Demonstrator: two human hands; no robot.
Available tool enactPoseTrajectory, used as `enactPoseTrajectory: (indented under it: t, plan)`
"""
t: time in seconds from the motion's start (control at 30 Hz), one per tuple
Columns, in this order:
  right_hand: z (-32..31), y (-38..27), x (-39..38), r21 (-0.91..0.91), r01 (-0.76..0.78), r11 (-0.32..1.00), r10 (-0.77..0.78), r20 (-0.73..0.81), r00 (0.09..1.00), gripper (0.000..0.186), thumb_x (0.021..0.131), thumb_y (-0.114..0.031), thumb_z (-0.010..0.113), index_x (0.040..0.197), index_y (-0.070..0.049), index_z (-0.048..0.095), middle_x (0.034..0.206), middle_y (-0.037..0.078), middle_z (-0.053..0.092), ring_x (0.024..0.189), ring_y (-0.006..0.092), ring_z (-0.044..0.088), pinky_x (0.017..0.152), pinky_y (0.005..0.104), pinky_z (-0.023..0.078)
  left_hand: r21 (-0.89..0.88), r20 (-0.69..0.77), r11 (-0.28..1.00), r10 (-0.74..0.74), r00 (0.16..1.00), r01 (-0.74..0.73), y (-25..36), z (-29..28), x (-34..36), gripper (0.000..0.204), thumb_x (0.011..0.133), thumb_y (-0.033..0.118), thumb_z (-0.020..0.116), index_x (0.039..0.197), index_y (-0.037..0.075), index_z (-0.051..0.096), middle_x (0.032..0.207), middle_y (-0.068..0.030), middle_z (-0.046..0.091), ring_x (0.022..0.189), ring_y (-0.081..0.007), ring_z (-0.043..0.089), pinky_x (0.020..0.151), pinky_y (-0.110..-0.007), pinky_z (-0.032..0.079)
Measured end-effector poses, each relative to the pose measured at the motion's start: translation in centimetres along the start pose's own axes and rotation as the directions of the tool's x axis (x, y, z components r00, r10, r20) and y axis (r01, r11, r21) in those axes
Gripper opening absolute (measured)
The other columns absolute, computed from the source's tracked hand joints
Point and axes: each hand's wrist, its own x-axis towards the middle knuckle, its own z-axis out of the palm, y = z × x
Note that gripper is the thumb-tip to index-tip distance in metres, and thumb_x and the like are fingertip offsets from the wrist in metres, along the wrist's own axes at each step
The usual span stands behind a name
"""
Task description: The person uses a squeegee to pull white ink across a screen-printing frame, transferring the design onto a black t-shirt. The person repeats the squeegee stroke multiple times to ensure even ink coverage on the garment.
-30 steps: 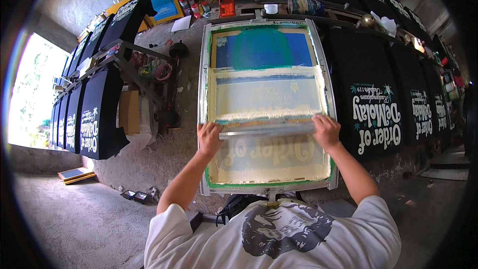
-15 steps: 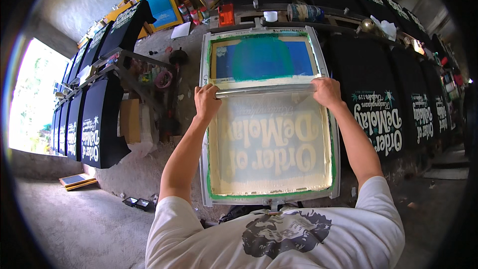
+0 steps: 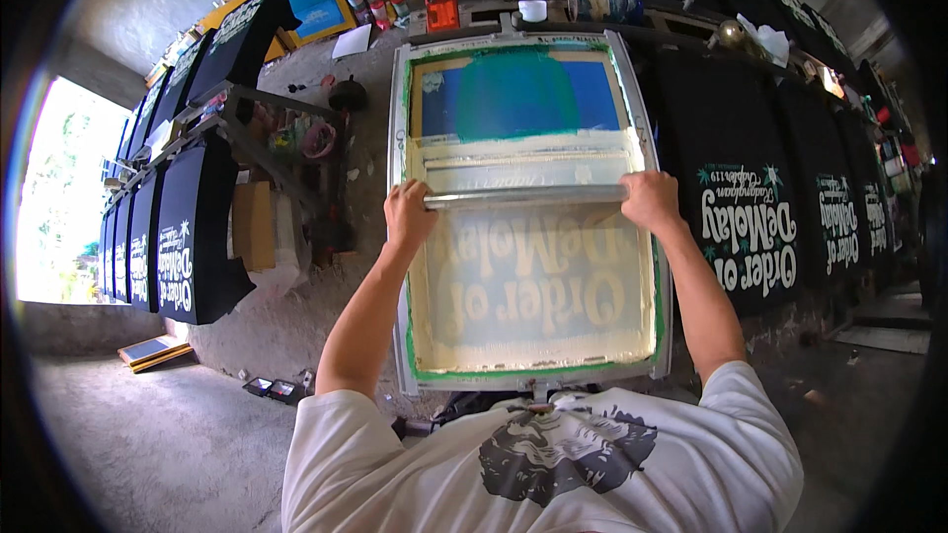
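Note:
A silver-framed printing screen [image 3: 403,286] lies in front of me, coated with cream ink, with green edging and a blue upper band. Reversed lettering shows through its lower part. Across the middle lies a long metal squeegee [image 3: 523,195]. My left hand [image 3: 409,207] grips its left end, fingers closed round it, and my right hand [image 3: 649,199] grips the right end the same way. Both forearms reach up from my white shirt at the lower edge.
Black printed shirts [image 3: 721,138] hang on boards to the right, along the back and on a left rack [image 3: 197,217]. Yellow-framed screens [image 3: 314,5], jars [image 3: 377,12], a red container [image 3: 442,10] and a white cup [image 3: 531,10] stand behind. A bright opening [image 3: 64,178] is at left.
Both my hands carried the squeegee away from me up the screen between one and half a second ago. Since then they have drawn it a short way back toward me.

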Motion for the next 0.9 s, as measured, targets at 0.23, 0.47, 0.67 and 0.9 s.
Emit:
enactPoseTrajectory:
  t: [0.23, 0.47, 0.67, 0.9]
  plan:
    - [-0.1, -3.6, -18.1, 0.052, 0.032, 0.998, -0.031, -0.035, 0.999, 0.023, 0.066, -0.008, 0.067, 0.087, -0.014, 0.076, 0.08, 0.007, 0.072, 0.076, 0.0301, 0.071, 0.063, 0.0479, 0.054, 0.047, -0.082, 0.993, 0.116, 0.99, -0.112, 3.1, -3.9, -19.7, 0.031, 0.054, 0.008, 0.077, 0.082, 0.009, 0.065, 0.086, -0.0089, 0.063, 0.084, -0.0334, 0.064, 0.078, -0.046, 0.049]
    - [-1.4, -5.6, -25.0, 0.171, 0.122, 0.978, -0.108, -0.09, 0.99, 0.018, 0.065, -0.002, 0.066, 0.079, -0.01, 0.072, 0.079, 0.007, 0.073, 0.074, 0.0281, 0.071, 0.063, 0.0429, 0.056, -0.001, -0.037, 0.996, 0.088, 0.995, -0.088, 6.6, -8.2, -26.9, 0.034, 0.047, 0.007, 0.073, 0.079, 0.01, 0.064, 0.077, -0.0046, 0.062, 0.072, -0.0287, 0.061, 0.07, -0.042, 0.042]
    - [-3.3, -3.5, -15.0, 0.097, 0.127, 0.987, -0.118, -0.096, 0.988, 0.023, 0.065, -0.001, 0.064, 0.083, -0.01, 0.075, 0.08, 0.011, 0.074, 0.072, 0.0324, 0.071, 0.062, 0.0469, 0.055, 0.053, -0.13, 0.991, 0.132, 0.983, -0.126, 4.8, -6.5, -16.1, 0.028, 0.049, 0.004, 0.07, 0.076, 0.011, 0.064, 0.075, -0.0054, 0.06, 0.074, -0.0298, 0.06, 0.074, -0.043, 0.042]
    - [-1.4, -0.2, -0.6, 0.046, 0.135, 0.99, -0.118, -0.267, 0.956, 0.014, 0.071, -0.005, 0.064, 0.081, -0.009, 0.073, 0.081, 0.014, 0.073, 0.075, 0.0372, 0.071, 0.066, 0.0487, 0.057, 0.073, -0.209, 0.981, 0.189, 0.96, -0.177, 1.1, -2.4, 0.9, 0.022, 0.06, 0.002, 0.071, 0.08, 0.009, 0.07, 0.08, -0.0064, 0.065, 0.08, -0.0307, 0.062, 0.081, -0.041, 0.043]
